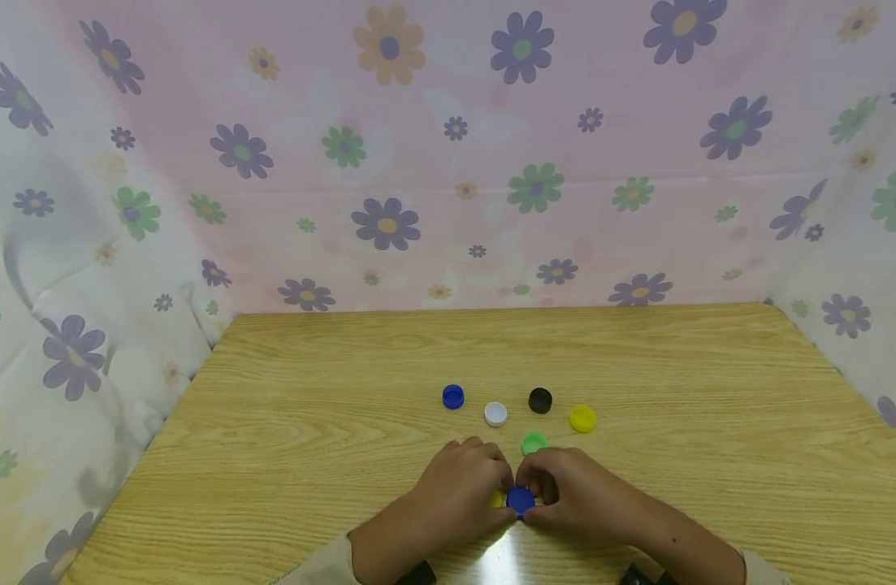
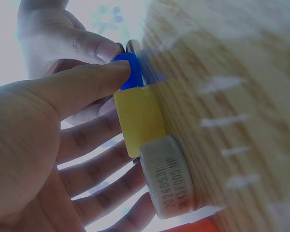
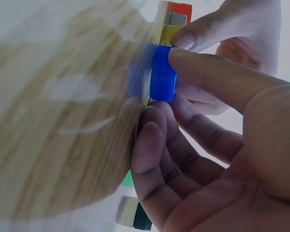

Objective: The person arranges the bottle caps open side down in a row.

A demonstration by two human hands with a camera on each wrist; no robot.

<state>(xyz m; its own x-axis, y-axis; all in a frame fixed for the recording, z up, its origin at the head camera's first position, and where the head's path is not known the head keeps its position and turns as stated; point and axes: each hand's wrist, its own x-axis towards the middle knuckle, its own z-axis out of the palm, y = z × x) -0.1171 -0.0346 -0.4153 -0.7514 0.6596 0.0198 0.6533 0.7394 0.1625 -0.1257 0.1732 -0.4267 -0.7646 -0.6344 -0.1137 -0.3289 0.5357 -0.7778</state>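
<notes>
On the wooden table a blue bottle cap [image 1: 521, 501] sits between my two hands. My left hand [image 1: 465, 491] pinches it from the left, the thumb on its near edge. From the right, my right hand [image 1: 582, 491] pinches the same cap with thumb and curled fingers. A yellow cap [image 2: 140, 121] lies against the blue one, under my left palm. Beyond it in the left wrist view come a white cap [image 2: 166, 179] with printed digits and a red piece [image 2: 198, 226]; in the head view my left hand hides both.
Farther back on the table [image 1: 309, 431] lie another blue cap [image 1: 452, 396], a second white cap [image 1: 495, 414], a black cap [image 1: 540, 400], a second yellow cap [image 1: 582, 418] and a green cap [image 1: 534, 444]. Flowered cloth [image 1: 433, 162] hangs behind and at both sides.
</notes>
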